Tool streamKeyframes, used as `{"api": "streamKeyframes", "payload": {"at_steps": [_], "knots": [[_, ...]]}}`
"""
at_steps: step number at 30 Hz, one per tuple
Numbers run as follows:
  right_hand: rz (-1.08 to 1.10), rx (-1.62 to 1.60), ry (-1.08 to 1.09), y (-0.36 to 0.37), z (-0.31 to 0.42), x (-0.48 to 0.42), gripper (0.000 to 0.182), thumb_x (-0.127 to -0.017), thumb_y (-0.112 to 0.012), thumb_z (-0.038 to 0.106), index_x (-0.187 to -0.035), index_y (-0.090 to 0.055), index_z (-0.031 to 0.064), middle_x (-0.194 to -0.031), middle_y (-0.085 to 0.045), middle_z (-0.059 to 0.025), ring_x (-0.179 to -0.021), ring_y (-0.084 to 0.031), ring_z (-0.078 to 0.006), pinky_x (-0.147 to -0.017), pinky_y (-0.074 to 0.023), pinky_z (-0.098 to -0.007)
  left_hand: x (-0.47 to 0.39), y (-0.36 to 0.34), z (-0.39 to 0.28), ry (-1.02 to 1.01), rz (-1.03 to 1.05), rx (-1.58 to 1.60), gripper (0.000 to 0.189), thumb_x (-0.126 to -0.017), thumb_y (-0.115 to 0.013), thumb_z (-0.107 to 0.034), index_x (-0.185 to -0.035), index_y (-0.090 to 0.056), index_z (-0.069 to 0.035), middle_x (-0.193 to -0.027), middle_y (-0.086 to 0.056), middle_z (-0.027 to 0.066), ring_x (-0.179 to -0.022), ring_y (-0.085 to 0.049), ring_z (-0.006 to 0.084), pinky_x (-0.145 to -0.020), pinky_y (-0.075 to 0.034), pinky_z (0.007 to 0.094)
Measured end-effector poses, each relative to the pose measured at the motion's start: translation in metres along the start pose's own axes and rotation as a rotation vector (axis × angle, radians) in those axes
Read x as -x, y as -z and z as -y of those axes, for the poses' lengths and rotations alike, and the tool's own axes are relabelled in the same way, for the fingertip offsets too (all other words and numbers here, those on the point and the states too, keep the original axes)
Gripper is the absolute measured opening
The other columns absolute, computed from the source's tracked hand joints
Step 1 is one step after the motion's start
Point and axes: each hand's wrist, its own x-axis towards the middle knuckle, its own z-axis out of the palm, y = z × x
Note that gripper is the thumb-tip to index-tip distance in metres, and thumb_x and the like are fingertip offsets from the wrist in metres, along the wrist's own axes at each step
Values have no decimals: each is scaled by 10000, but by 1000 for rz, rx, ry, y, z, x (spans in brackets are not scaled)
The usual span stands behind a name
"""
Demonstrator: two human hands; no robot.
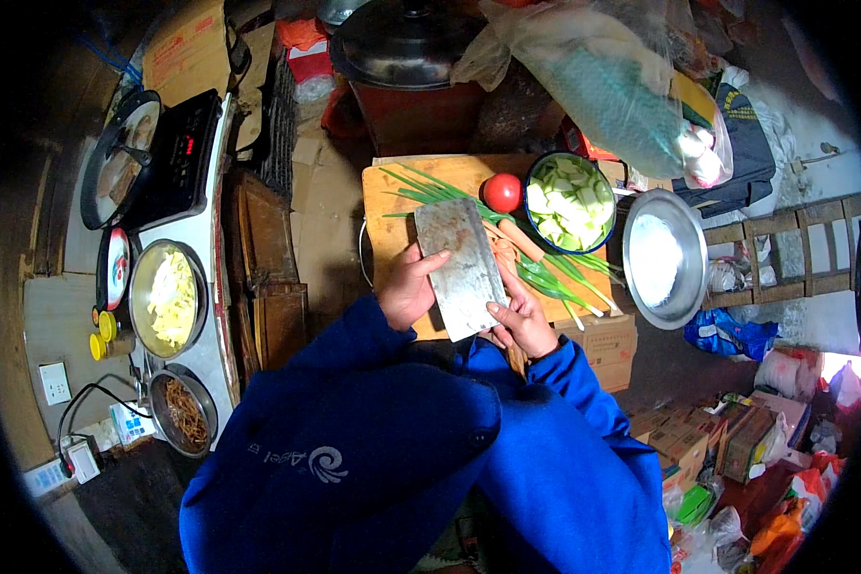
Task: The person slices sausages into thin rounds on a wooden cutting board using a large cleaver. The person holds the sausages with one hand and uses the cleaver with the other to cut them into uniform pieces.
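A wide cleaver (459, 262) with a stained steel blade is held flat above the wooden cutting board (391, 179). My right hand (527, 326) grips it by the wooden handle (516, 361). On the blade's left edge, my left hand (410, 287) has its thumb on the face and its fingers partly hidden behind. Under and beside the blade are sliced carrot strips (501, 251) and a carrot piece (521, 240). Green scallions (545, 276) stretch across the board, partly covered by the cleaver. A tomato (502, 193) sits near the back, beside a bowl of cut green vegetable pieces (570, 201).
Right of the board is a metal basin (664, 258). A plastic bag (603, 93) hangs over the back right. On the left counter (219, 287) are an induction cooker (179, 158), a frying pan (122, 158), and bowls of yellowish pieces (168, 298) and brown strips (184, 414).
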Motion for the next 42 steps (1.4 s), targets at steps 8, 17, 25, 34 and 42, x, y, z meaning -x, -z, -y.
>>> {"api": "streamKeyframes", "payload": {"at_steps": [8,17,25,34,42], "knots": [[-120,129,55,-5,15,15,737,-957,-555,-7,-1567,-149,77,-785,-655,-68,-434,-450,-62,-420,-388,-212,2,-9,-2,-17,-27,-13,171,-960,-576,-134,-1118,-587,-71,-1048,-657,60,-987,-630,177,-898,-504,345],[-344,109,185,21,25,49,762,-954,-579,30,-1567,-127,68,-897,-684,-80,-419,-447,-62,-405,-389,-224,-5,50,17,-142,-154,-231,188,-986,-515,-201,-1042,-587,-37,-837,-544,37,-753,-520,137,-706,-456,296],[-396,106,257,20,33,63,787,-955,-601,64,-1568,-108,71,-802,-665,-85,-398,-440,-67,-397,-425,-241,-1,61,43,-301,-35,-919,293,-904,-628,-69,-1184,-555,-25,-1012,-550,71,-943,-554,167,-835,-475,308],[-411,133,240,17,30,70,751,-950,-580,-2,-1562,-149,58,-1083,-687,-135,-450,-469,-61,-406,-385,-213,-8,59,1,-750,-117,-1741,481,-705,-755,-122,-1159,-596,-97,-1112,-528,143,-1065,-485,349,-932,-395,437],[-441,125,268,16,30,73,761,-945,-592,11,-1561,-147,52,-977,-685,-111,-437,-463,-61,-402,-390,-214,-17,48,-18,-753,-194,-1815,395,-733,-753,-189,-1100,-638,-97,-1077,-563,145,-1038,-512,338,-916,-408,447]]}}
